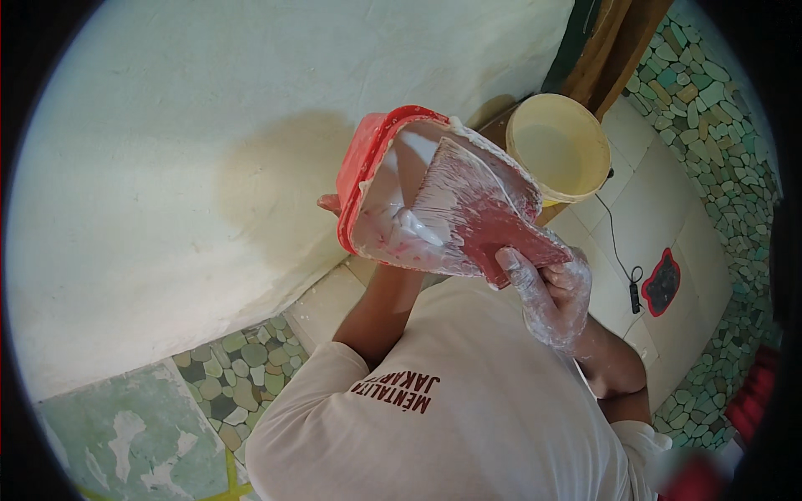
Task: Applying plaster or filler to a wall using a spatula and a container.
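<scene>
In front of my chest I hold up a red plastic tub (361, 175), tilted so that its inside shows. Wet white paste (411, 227) coats its walls and rim. My left hand (328, 203) supports the tub from behind; only some fingertips show past its left side, the rest is hidden. A wide, fan-shaped reddish putty spreader (494, 227), streaked with white, lies across the tub's opening. My right hand (555, 296), smeared with white, grips its narrow end with the thumb on top.
A pale wall (184, 184) rises on the left. Beyond the tub stands a yellow bucket (558, 146) beside a wooden post (606, 50). On the tiled floor lie a black cable (633, 292) and a dark, red-edged patch (662, 282). Pebbled flooring (710, 108) borders the right.
</scene>
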{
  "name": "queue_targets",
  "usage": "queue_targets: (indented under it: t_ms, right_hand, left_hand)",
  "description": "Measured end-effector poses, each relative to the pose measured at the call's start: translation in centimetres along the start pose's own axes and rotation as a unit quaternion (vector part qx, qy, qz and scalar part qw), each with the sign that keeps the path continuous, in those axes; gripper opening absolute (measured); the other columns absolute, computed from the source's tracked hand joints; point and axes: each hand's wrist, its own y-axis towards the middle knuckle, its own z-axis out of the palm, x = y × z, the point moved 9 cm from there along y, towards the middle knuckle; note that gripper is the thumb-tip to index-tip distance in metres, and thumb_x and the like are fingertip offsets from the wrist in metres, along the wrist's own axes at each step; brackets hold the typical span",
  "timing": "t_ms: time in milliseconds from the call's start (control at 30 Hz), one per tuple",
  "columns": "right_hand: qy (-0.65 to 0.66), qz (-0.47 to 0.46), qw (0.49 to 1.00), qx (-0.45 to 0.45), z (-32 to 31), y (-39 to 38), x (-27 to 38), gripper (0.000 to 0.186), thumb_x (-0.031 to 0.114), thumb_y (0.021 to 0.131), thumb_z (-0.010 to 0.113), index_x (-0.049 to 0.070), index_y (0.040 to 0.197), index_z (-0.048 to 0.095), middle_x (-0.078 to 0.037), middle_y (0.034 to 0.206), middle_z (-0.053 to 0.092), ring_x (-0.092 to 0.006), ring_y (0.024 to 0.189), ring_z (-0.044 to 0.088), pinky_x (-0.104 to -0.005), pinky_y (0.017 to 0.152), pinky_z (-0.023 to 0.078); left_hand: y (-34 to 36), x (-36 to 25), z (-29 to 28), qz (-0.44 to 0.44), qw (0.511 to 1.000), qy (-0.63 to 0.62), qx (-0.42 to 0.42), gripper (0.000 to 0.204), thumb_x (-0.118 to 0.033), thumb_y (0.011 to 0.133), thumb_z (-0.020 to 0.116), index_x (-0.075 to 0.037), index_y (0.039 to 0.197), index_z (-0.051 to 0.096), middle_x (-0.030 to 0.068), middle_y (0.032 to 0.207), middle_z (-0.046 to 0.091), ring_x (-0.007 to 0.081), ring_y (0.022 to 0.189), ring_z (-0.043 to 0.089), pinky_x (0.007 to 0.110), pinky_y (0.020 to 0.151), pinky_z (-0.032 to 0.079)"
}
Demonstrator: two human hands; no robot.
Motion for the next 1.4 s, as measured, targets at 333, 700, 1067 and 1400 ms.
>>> queue_targets:
  t_ms: [333, 700, 1067, 1400]
  right_hand:
    - [0.239, 0.128, 0.957, -0.103, 5.7, 4.4, -3.7, 0.020, 0.002, 0.091, 0.055, -0.003, 0.110, 0.058, -0.009, 0.099, 0.064, -0.0121, 0.082, 0.059, -0.0245, 0.065, 0.048]
    - [0.454, 0.230, 0.846, -0.159, 13.0, 7.5, -8.5, 0.024, 0.018, 0.092, 0.055, 0.006, 0.113, 0.052, -0.005, 0.098, 0.063, -0.0099, 0.066, 0.060, -0.0218, 0.046, 0.043]
    - [0.376, 0.202, 0.816, -0.389, 2.9, 2.3, -17.9, 0.022, 0.027, 0.091, 0.057, 0.016, 0.109, 0.051, 0.000, 0.094, 0.062, -0.0100, 0.060, 0.055, -0.0242, 0.045, 0.038]
    - [0.456, 0.306, 0.727, -0.413, 2.0, 2.8, -42.5, 0.014, 0.023, 0.091, 0.057, 0.015, 0.102, 0.055, 0.001, 0.086, 0.064, -0.0118, 0.065, 0.058, -0.0254, 0.046, 0.039]
  left_hand:
    - [3.8, -4.2, -4.2, -0.007, 1.000, 0.002, 0.007, 0.070, -0.061, 0.091, 0.031, -0.006, 0.133, 0.039, 0.0123, 0.131, 0.046, 0.0268, 0.121, 0.045, 0.043, 0.104, 0.034]
    - [7.2, -9.2, -8.5, 0.005, 0.998, 0.057, 0.032, 0.067, -0.059, 0.092, 0.032, -0.006, 0.133, 0.040, 0.0120, 0.131, 0.047, 0.0263, 0.120, 0.045, 0.043, 0.104, 0.034]
    - [3.9, -13.3, -14.9, -0.153, 0.988, 0.001, -0.031, 0.060, -0.053, 0.093, 0.037, -0.013, 0.137, 0.035, 0.0114, 0.137, 0.042, 0.0309, 0.124, 0.042, 0.051, 0.104, 0.033]
    - [5.1, -17.6, -7.7, -0.198, 0.975, -0.025, 0.098, 0.062, -0.051, 0.088, 0.052, -0.003, 0.125, 0.040, 0.0152, 0.120, 0.052, 0.0332, 0.112, 0.051, 0.052, 0.101, 0.038]
